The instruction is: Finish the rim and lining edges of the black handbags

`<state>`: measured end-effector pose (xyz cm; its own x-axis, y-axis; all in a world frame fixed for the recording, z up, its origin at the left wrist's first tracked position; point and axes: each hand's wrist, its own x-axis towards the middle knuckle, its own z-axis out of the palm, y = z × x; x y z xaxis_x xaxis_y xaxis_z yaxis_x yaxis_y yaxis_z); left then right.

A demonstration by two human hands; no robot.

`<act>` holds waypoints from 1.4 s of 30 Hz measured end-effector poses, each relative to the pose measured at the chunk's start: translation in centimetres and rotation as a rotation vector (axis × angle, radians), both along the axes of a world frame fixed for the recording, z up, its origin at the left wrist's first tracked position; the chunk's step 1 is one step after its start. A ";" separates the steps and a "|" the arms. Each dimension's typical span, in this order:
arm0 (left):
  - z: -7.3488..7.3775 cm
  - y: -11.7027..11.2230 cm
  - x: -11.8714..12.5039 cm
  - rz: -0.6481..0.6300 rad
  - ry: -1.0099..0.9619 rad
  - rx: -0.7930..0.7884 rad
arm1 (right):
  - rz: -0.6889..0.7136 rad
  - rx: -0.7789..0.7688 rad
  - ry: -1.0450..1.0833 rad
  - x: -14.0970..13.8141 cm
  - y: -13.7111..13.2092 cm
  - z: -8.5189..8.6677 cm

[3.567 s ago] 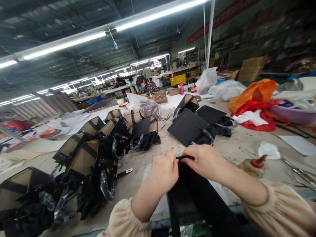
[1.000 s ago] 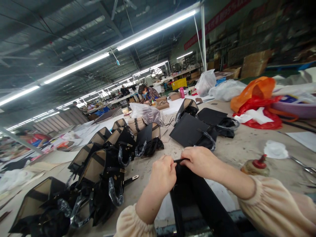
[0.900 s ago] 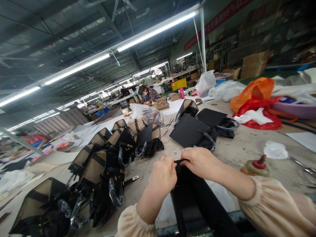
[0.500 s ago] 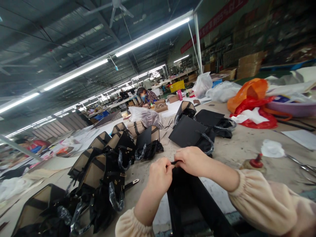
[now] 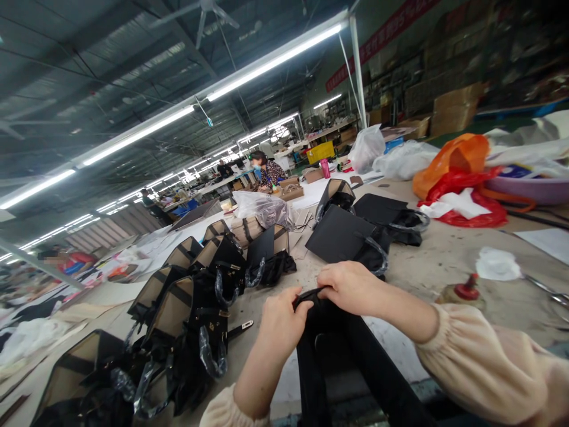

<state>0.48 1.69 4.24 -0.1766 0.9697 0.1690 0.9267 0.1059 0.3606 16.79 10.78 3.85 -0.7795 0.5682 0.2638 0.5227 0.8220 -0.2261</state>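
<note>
A black fabric bag (image 5: 373,367) stands at the table's near edge with its opening facing me. My left hand (image 5: 282,317) grips the left end of its far rim, thumb and fingertips around the edge. On the same rim, a little to the right, my right hand (image 5: 349,287) is closed with its thumb bent against the edge. The fingertips beyond the rim are partly hidden. Close to my left hand lies a black strap with a metal tip (image 5: 242,328), which sticks out from a group of black handbags (image 5: 208,317).
More black bags (image 5: 340,232) lie beyond my hands, their handles wrapped in clear plastic. On the right are a red-topped pot (image 5: 464,292), scissors (image 5: 549,290), a red plastic bag (image 5: 471,207) and a purple basin (image 5: 533,188). A co-worker (image 5: 270,172) sits farther back.
My left hand has moved slightly left and down, its thumb and finger farther apart. The black rim between the hands now shows wider. My right hand stays on the rim.
</note>
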 end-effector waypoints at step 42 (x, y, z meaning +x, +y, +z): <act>1.2 -0.6 -0.6 0.024 0.244 -0.122 | 0.078 0.093 -0.091 -2.0 -0.7 1.0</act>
<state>-0.13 1.04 5.40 -0.1684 0.9815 0.0914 0.9813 0.1581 0.1102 14.75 10.08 4.85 -0.8434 0.4815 0.2384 0.4713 0.8760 -0.1020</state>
